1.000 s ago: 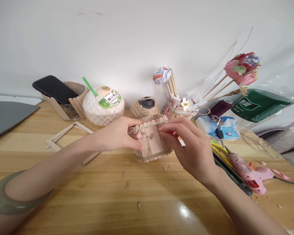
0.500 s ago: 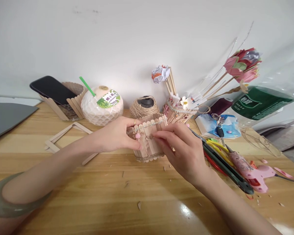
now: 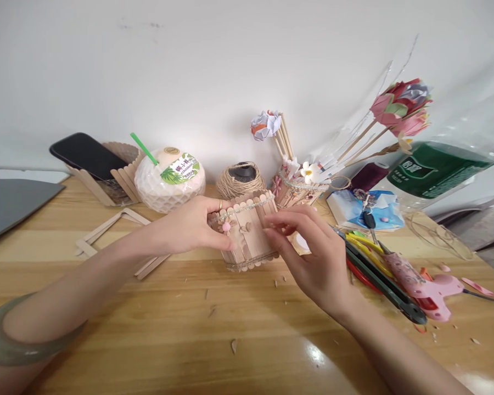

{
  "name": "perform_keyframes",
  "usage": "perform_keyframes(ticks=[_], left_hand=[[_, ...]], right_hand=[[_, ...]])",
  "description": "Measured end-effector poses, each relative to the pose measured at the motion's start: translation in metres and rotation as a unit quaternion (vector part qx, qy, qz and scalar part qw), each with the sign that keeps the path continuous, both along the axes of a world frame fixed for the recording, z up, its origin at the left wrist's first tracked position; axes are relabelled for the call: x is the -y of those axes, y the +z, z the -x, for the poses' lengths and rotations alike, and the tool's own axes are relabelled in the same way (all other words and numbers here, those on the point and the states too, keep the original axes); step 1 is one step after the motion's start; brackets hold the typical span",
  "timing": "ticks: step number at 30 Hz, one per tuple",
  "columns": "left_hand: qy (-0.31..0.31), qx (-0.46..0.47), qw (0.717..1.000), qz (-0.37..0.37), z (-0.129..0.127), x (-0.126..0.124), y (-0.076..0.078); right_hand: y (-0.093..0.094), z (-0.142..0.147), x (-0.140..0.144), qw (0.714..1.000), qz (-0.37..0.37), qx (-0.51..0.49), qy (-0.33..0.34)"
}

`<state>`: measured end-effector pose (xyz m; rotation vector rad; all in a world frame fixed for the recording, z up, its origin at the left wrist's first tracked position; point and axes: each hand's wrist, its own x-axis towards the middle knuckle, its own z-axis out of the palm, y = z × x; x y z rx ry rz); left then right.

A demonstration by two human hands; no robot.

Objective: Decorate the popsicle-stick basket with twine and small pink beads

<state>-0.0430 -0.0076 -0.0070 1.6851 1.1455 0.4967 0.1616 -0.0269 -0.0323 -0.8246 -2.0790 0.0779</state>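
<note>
At table centre, a stick-built holder (image 3: 249, 233) stands upright. Left hand (image 3: 189, 226), at its nine o'clock, grips the rim and wall. Right hand (image 3: 316, 255), at three o'clock, hovers with fingers loosely spread, holding nothing. Best keep the holder steady and touch decorations lightly.

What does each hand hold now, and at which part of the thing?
The left hand holds the stick container at its upper left side, thumb on the front. The right hand is open beside its right side; whether its fingers touch it cannot be told.
</note>
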Motion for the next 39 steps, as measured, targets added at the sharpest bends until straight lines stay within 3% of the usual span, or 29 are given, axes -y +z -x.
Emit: perform_keyframes(ticks=[4,8,14,21,39], left_hand=[[-0.006,-0.019,1.000,-0.002,0.005,-0.001,0.001],[-0.002,-0.036,0.999,-0.019,0.009,-0.002,0.004],[0.020,-0.070,0.995,-0.074,0.008,-0.001,0.010],[0.042,-0.070,0.996,-0.020,0.001,0.008,0.013],[0.082,-0.072,0.994,-0.012,-0.003,0.008,0.007]], right_hand=[[-0.007,-0.001,0.002,0.994,0.065,-0.086,-0.020],[-0.016,0.002,0.005,0.981,0.152,-0.120,0.009],[-0.027,0.011,0.010,0.996,0.078,-0.014,0.049],[-0.029,0.011,0.010,0.999,0.011,0.004,0.051],[-0.031,0.008,0.010,0.998,0.008,0.023,0.055]])
